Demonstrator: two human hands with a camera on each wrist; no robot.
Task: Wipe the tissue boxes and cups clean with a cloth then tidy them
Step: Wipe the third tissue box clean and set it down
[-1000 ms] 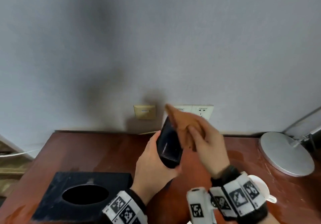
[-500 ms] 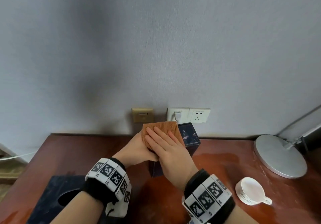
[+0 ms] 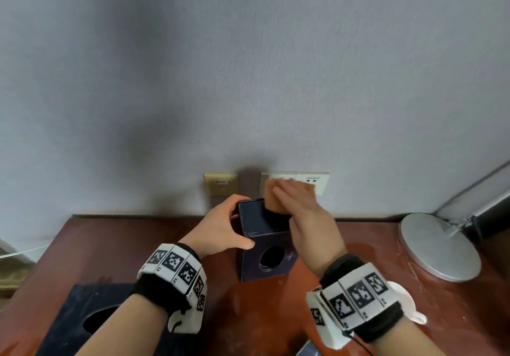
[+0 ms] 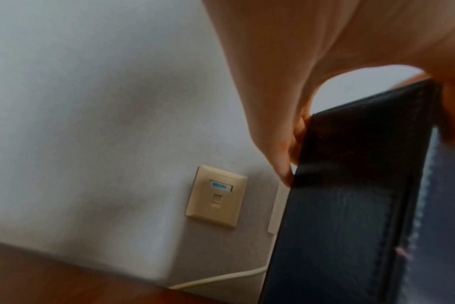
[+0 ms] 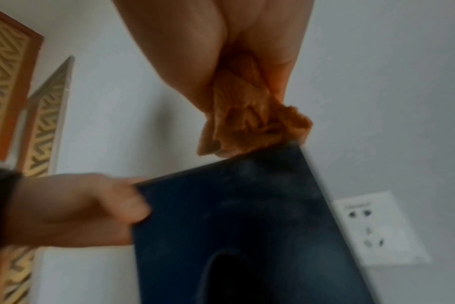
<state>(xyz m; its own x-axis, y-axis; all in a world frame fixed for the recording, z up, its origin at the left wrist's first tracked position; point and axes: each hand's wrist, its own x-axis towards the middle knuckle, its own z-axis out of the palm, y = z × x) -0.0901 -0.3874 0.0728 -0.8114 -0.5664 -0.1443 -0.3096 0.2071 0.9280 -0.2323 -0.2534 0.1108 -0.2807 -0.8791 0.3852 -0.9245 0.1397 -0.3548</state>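
A small dark cube tissue box [image 3: 265, 248] stands on the wooden table [image 3: 248, 314], its round hole facing me. My left hand [image 3: 226, 226] grips its left side, thumb on the front edge; in the left wrist view the fingers [image 4: 281, 148] wrap the box's [image 4: 351, 205] edge. My right hand [image 3: 295, 204] pinches an orange cloth [image 3: 273, 201] and presses it on the far right of the box's top. The right wrist view shows the bunched cloth [image 5: 249, 123] at the box's [image 5: 234, 226] upper edge. A big flat black tissue box [image 3: 82, 314] lies at the front left. A white cup [image 3: 405, 306] sits behind my right wrist.
A round silver lamp base [image 3: 438, 248] stands at the right, close to the cup. On the wall behind the box are a beige data socket [image 3: 220, 184] and a white power socket [image 3: 311, 180]. A white cable [image 4: 221, 279] runs along the table's back edge.
The small box was held up tilted a second ago; now it stands on the table with its hole toward me. My right hand has slid the cloth to the top's far right.
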